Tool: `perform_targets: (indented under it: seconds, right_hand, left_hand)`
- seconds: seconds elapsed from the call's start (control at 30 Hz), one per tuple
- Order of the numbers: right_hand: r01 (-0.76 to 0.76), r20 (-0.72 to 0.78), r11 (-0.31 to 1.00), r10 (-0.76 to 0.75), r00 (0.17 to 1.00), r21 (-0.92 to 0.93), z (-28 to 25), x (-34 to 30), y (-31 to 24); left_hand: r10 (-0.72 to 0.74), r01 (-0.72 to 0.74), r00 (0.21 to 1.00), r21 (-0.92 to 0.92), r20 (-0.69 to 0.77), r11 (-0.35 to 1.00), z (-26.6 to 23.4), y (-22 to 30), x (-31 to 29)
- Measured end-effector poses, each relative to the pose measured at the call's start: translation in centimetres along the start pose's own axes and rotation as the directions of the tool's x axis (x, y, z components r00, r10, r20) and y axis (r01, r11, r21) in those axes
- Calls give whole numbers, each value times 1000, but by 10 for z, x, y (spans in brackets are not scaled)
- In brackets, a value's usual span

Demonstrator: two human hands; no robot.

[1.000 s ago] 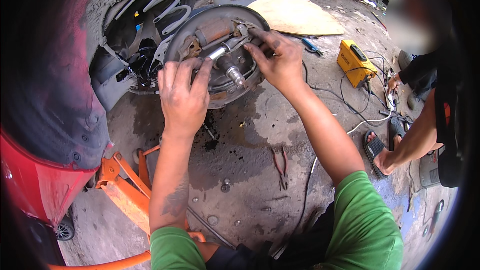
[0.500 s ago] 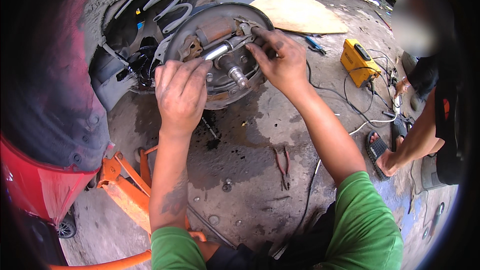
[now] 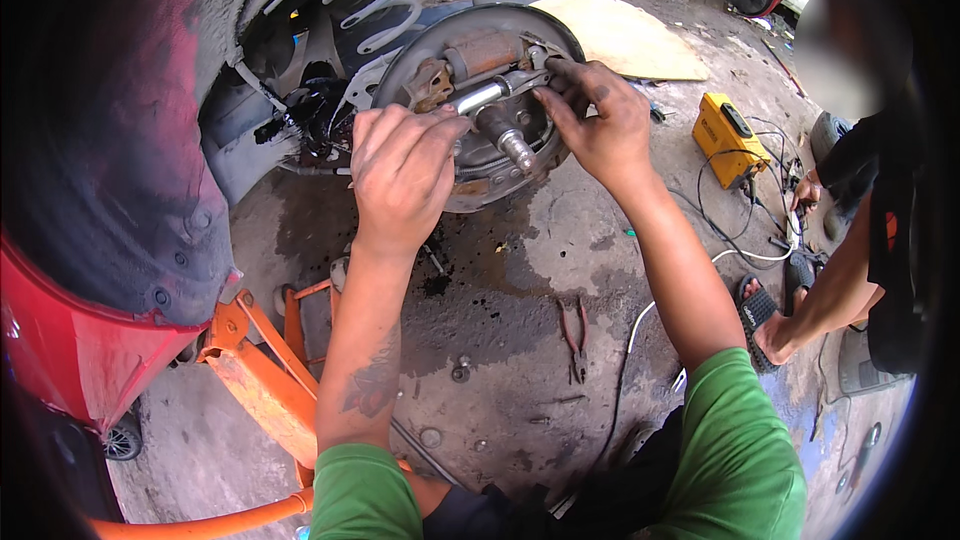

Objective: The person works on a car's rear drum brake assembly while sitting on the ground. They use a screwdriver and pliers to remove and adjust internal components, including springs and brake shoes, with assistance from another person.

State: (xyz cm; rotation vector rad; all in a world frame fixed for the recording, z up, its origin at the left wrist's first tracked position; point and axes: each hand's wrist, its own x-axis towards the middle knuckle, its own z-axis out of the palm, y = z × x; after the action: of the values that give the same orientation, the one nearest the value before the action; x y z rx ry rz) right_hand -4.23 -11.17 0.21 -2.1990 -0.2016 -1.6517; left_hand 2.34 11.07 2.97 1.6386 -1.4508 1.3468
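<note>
Both my hands are at a drum brake backing plate (image 3: 412,55) on the raised car. A shiny metal adjuster bar (image 3: 483,98) lies slantwise between them, above the greasy wheel spindle (image 3: 517,150). My left hand (image 3: 402,168) has its fingers closed at the bar's lower left end; the fingertips are partly hidden. My right hand (image 3: 606,122) pinches the forked upper right end, thumb below and fingers above. Just above the bar sits a rusty cylindrical part (image 3: 486,53), with a rusty bracket (image 3: 430,85) to its left.
A coil spring (image 3: 375,0) hangs behind the plate. An orange jack (image 3: 262,380) stands at lower left beside the red bodywork (image 3: 90,360). Red-handled pliers (image 3: 574,340) lie on the stained floor. To the right are a yellow box (image 3: 730,140) with cables and another person's sandalled foot (image 3: 765,325).
The view has shifted, so the brake assembly and both hands appear farther right. Both hands stay at the adjuster bar's ends, with little visible change in grip.
</note>
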Motion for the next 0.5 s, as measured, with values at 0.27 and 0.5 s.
perform_targets:
  seconds: [0.27, 0.5]
  right_hand:
    - [448, 139, 885, -431, 891, -125, -12, 24, -33]
    - [598, 187, 784, -621, 761, 165, 13, 55, -21]
  left_hand:
    - [36, -37, 998, -21, -49, 999, 1, -3, 0]
    - [58, -60, 997, -40, -53, 997, 3, -9, -6]
